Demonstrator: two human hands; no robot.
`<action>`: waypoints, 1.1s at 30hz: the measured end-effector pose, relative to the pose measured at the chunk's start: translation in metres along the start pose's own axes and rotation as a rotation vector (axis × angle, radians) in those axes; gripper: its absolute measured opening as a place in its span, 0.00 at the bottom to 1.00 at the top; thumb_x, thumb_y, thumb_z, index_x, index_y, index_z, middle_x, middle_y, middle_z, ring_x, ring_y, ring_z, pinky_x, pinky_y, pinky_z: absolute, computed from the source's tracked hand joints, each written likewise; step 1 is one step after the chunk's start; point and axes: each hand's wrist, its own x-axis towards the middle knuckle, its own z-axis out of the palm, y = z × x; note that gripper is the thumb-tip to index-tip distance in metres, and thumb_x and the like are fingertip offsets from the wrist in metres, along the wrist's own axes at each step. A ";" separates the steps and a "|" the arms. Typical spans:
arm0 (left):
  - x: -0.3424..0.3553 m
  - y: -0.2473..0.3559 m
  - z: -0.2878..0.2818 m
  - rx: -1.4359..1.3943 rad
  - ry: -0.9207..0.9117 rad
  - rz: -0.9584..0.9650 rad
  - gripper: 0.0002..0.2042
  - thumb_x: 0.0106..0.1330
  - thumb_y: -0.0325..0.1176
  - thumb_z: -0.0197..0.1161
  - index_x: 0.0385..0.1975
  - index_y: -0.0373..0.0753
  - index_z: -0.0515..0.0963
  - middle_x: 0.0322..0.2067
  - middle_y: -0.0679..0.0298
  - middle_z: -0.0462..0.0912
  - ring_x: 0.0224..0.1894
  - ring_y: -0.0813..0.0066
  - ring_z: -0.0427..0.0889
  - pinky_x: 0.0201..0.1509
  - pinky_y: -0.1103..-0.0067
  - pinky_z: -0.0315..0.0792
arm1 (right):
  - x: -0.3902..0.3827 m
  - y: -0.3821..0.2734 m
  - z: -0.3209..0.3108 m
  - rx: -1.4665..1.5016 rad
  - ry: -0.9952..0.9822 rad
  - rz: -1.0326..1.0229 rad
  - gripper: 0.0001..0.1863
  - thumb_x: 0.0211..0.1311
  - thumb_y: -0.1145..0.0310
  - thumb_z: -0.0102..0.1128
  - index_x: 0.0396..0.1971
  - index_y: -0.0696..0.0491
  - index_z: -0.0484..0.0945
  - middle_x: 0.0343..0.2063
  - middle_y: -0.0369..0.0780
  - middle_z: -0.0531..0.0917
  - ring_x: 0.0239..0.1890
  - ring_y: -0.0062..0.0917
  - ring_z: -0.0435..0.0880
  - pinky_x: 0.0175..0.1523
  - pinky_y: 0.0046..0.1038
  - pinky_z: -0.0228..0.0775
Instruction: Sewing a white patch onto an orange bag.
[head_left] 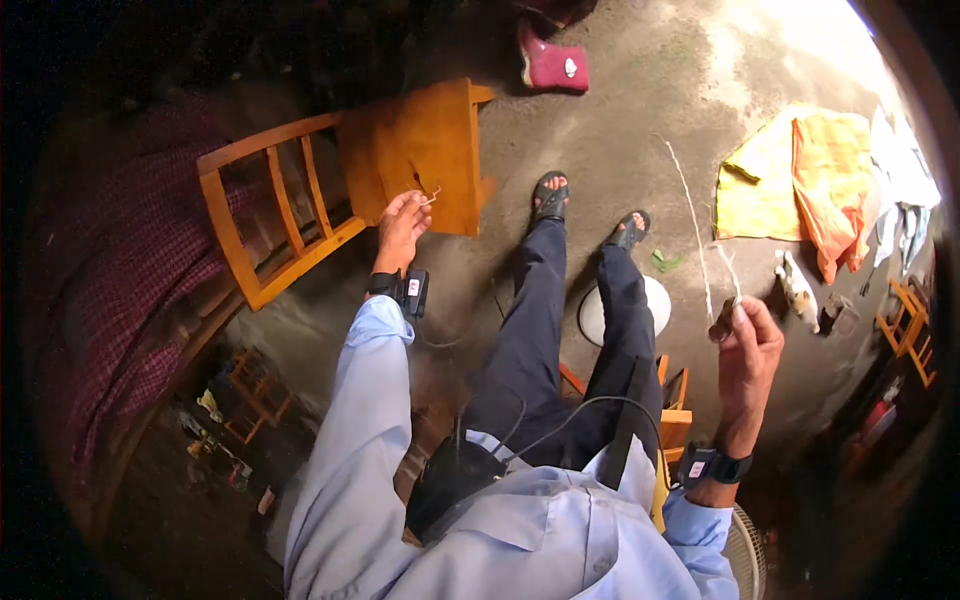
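Observation:
My left hand (pixel 402 225) is closed in a pinch over the seat of a wooden chair (pixel 405 130). A short, pale, thin piece like string or wire (pixel 431 196) sticks out from its fingertips. Off to the right, my right hand (pixel 752 345) pinches a white string (pixel 694 215). One long strand stretches from those fingers up and away above the floor, and a shorter forked end (pixel 731 268) stands up beside it. Something small and brownish (pixel 722 318) shows at the same fingertips, too unclear to name. Whether the pieces in both hands are joined cannot be seen.
A pink boot (pixel 553 62) stands at the far side. Yellow and orange cloths (pixel 828 180) lie at the right, near a cat (pixel 798 288). A round white object (pixel 594 318) is beside my legs. Checked maroon fabric (pixel 130 270) hangs at the left.

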 end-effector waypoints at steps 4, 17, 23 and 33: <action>0.011 -0.005 0.003 0.019 0.028 0.011 0.26 0.68 0.38 0.65 0.61 0.35 0.66 0.54 0.57 0.76 0.49 0.64 0.80 0.50 0.73 0.78 | -0.002 0.005 0.030 -0.031 -0.032 0.062 0.08 0.67 0.72 0.60 0.40 0.61 0.81 0.27 0.35 0.82 0.28 0.16 0.78 0.36 0.20 0.69; -0.255 0.188 0.206 0.496 -0.926 0.281 0.12 0.72 0.33 0.57 0.49 0.34 0.80 0.42 0.65 0.84 0.42 0.81 0.81 0.49 0.82 0.75 | -0.044 -0.116 0.080 0.018 -0.214 -0.055 0.06 0.64 0.74 0.65 0.37 0.60 0.83 0.28 0.33 0.83 0.30 0.15 0.79 0.37 0.18 0.72; -0.325 0.220 0.276 0.296 -1.082 0.186 0.15 0.71 0.35 0.61 0.50 0.32 0.79 0.40 0.65 0.83 0.38 0.83 0.77 0.45 0.83 0.73 | -0.071 -0.174 0.061 0.000 -0.281 -0.171 0.06 0.65 0.75 0.63 0.40 0.60 0.84 0.30 0.33 0.84 0.31 0.13 0.79 0.38 0.17 0.71; -0.363 0.239 0.393 0.437 -1.087 0.280 0.11 0.69 0.33 0.63 0.43 0.32 0.80 0.33 0.68 0.81 0.33 0.84 0.75 0.41 0.85 0.71 | -0.045 -0.210 -0.024 0.048 -0.226 -0.237 0.06 0.64 0.74 0.63 0.36 0.61 0.83 0.28 0.32 0.82 0.31 0.12 0.77 0.35 0.17 0.69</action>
